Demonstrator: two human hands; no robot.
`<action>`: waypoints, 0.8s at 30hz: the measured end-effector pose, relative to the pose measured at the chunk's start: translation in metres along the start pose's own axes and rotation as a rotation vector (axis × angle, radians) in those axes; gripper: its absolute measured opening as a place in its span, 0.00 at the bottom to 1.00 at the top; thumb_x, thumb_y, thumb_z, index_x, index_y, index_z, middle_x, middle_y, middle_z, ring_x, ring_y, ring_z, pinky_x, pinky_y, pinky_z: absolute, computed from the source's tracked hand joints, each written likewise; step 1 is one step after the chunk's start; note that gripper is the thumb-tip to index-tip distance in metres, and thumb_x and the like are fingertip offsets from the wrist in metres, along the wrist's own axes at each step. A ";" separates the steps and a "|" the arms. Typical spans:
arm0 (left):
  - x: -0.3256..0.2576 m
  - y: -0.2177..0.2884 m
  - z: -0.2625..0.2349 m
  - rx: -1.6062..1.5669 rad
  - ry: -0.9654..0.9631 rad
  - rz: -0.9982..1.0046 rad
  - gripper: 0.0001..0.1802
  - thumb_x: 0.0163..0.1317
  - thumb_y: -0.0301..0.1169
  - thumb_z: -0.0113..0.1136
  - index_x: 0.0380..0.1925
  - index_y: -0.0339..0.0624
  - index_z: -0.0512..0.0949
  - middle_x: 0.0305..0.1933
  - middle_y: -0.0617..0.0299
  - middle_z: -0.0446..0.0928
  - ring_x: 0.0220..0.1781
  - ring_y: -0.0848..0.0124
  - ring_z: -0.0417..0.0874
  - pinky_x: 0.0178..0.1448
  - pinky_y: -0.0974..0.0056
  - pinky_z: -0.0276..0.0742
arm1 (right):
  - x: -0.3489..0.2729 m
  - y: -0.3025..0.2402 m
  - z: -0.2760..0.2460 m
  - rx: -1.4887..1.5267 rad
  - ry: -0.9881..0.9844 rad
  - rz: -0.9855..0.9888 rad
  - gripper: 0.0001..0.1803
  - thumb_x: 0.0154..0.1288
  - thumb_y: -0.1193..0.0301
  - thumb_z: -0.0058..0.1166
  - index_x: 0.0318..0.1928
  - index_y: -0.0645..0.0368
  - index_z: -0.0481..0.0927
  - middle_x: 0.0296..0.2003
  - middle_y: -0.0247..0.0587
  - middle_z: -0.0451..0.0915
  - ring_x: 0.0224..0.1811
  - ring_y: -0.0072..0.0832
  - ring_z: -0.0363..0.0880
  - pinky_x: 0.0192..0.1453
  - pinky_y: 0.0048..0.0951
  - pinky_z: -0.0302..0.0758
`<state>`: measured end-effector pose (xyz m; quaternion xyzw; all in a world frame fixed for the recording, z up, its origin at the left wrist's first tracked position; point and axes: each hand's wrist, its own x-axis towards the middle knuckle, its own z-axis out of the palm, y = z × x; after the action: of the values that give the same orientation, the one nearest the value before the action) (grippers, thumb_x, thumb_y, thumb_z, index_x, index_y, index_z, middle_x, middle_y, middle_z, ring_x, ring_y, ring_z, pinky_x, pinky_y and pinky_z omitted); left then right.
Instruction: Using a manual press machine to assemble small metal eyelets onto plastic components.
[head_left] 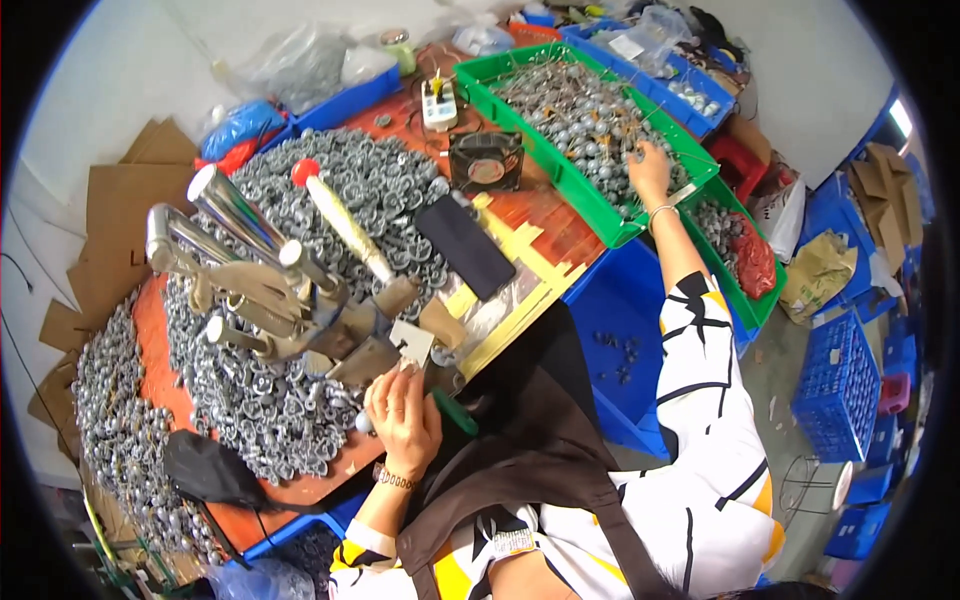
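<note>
Closest to my lens is the dark apron (530,440) over the white, black and yellow patterned top, filling the lower middle of the view. Just above it my left hand (405,410) rests at the near edge of the tabletop (150,340), fingers curled; its grip is clenched on a small rounded grey metal part (364,423) that peeks out at the left side of the fist. Right ahead of that hand stands a metal press fixture (300,300) with shiny cylinders angled up toward the left, and a small white card (412,342) lies touching its base. A broad heap of small grey metal caps (250,400) spreads around the fixture and over the left of the orange tabletop. A black rectangular pad (465,245) lies beyond the fixture, beside a cream-handled tool with a red tip (345,225).

My right hand (648,172) is stretched far out to the upper right, reaching into the green tray (560,170), which is full of grey round pieces on thin wires (590,115). Its fingers are down among those pieces; I cannot tell whether that grip is closed on one or released. A small black fan (486,160) and a white power strip (439,103) sit just left of the tray. Blue bins (630,310) stand below it.
</note>
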<state>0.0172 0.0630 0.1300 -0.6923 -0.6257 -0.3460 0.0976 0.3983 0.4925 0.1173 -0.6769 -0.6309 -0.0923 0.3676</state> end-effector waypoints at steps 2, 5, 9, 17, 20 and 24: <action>-0.001 0.001 0.002 0.005 -0.002 0.102 0.20 0.55 0.22 0.58 0.50 0.36 0.77 0.54 0.54 0.76 0.55 0.55 0.75 0.62 0.51 0.67 | -0.004 -0.013 0.000 -0.007 0.013 -0.049 0.19 0.58 0.63 0.63 0.49 0.55 0.80 0.45 0.51 0.80 0.51 0.48 0.77 0.55 0.43 0.73; 0.021 0.010 0.005 0.054 -0.171 0.150 0.18 0.55 0.23 0.60 0.48 0.37 0.78 0.54 0.56 0.76 0.56 0.58 0.75 0.62 0.53 0.67 | -0.006 -0.022 0.002 0.024 -0.012 0.027 0.18 0.58 0.63 0.62 0.47 0.55 0.81 0.46 0.50 0.80 0.52 0.47 0.76 0.56 0.43 0.72; 0.034 0.009 0.009 0.051 -0.401 0.100 0.18 0.54 0.23 0.58 0.47 0.40 0.79 0.56 0.55 0.75 0.59 0.57 0.73 0.62 0.55 0.68 | 0.002 -0.003 -0.003 0.091 -0.108 0.218 0.13 0.56 0.63 0.62 0.41 0.53 0.85 0.44 0.48 0.83 0.49 0.44 0.80 0.53 0.41 0.75; 0.023 -0.006 -0.003 -0.022 -0.312 0.244 0.22 0.53 0.19 0.53 0.51 0.37 0.77 0.52 0.54 0.76 0.53 0.55 0.75 0.62 0.52 0.70 | 0.026 0.035 -0.003 0.152 0.324 0.362 0.15 0.54 0.75 0.52 0.43 0.57 0.81 0.41 0.54 0.81 0.45 0.49 0.79 0.52 0.45 0.75; 0.013 -0.002 -0.010 -0.063 -0.210 0.205 0.20 0.51 0.16 0.56 0.47 0.35 0.78 0.49 0.54 0.77 0.52 0.54 0.76 0.58 0.51 0.72 | 0.066 0.073 -0.008 0.227 -0.043 0.531 0.16 0.58 0.73 0.49 0.47 0.65 0.77 0.48 0.61 0.78 0.49 0.56 0.77 0.52 0.46 0.73; -0.009 -0.005 -0.015 -0.094 -0.071 0.067 0.17 0.54 0.16 0.58 0.46 0.33 0.78 0.47 0.50 0.76 0.54 0.48 0.76 0.56 0.50 0.74 | 0.099 0.122 0.005 0.391 -0.439 0.657 0.18 0.65 0.73 0.42 0.52 0.69 0.74 0.54 0.60 0.75 0.53 0.50 0.76 0.52 0.51 0.71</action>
<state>0.0075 0.0478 0.1342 -0.7285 -0.5884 -0.3466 0.0541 0.5276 0.5816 0.1257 -0.7628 -0.4510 0.2968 0.3560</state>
